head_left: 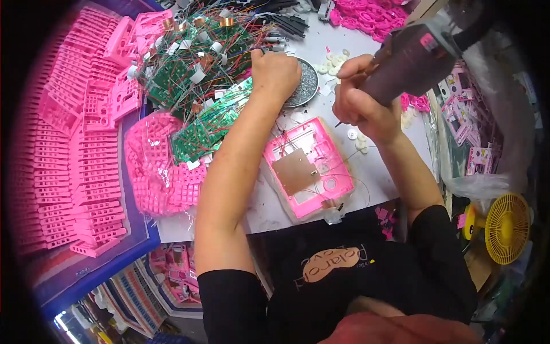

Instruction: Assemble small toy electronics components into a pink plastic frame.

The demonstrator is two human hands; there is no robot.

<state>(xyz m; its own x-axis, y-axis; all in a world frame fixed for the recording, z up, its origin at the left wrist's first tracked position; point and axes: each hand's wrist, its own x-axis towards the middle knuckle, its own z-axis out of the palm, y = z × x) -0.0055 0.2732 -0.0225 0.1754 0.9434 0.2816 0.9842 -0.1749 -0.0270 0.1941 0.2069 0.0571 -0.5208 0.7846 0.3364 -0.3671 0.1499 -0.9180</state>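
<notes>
My right hand is wrapped round a dark electric screwdriver, its thin bit pointing down and left, above the white table. My left hand is curled at the left edge of a round metal dish of small grey screws; what its fingers hold, if anything, is hidden. Between my forearms a pink plastic casing lies open side up on a pale pad. A brown circuit board sits inside it, with thin wires running out. Neither hand touches the casing.
Green circuit boards with wires are heaped left of my left forearm, beside a bag of pink keys. Pink casings fill a blue-edged tray at far left. White round parts lie past the dish. A yellow fan stands at right.
</notes>
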